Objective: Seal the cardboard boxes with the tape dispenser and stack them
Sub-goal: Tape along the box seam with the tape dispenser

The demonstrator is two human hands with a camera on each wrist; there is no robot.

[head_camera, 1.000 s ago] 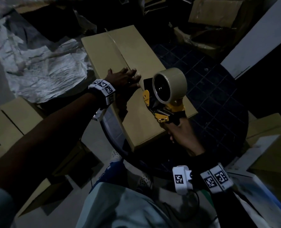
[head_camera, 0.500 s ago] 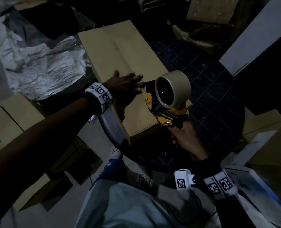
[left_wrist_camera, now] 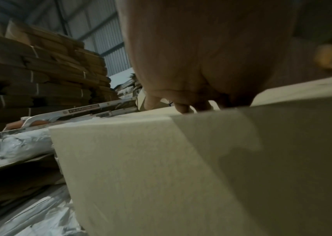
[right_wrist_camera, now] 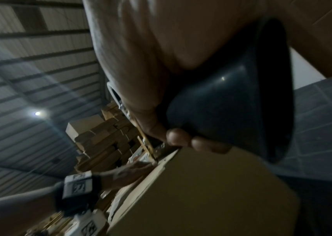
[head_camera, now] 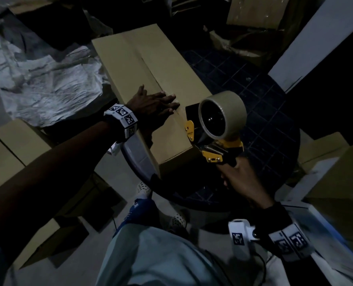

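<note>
Cardboard lies under my flat left fingers (head_camera: 167, 100), the left hand (head_camera: 150, 106) pressing the flaps beside the seam so they stay shut; my right hand (head_camera: 239, 180) is wrapped around the tape dispenser (head_camera: 217, 129) handle, its nose at the cardboard box (head_camera: 142, 58) near end, ready, I judge, to run tape along that seam

Matt cardboard box (head_camera: 150, 65) — glossy tape roll (head_camera: 223, 114), crinkled, perhaps plastic, sheeting (head_camera: 47, 87).

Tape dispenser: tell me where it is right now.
In the head view the tape dispenser is right of centre, gripped by the right hand at the near end of the cardboard box, just right of the left hand.
</note>
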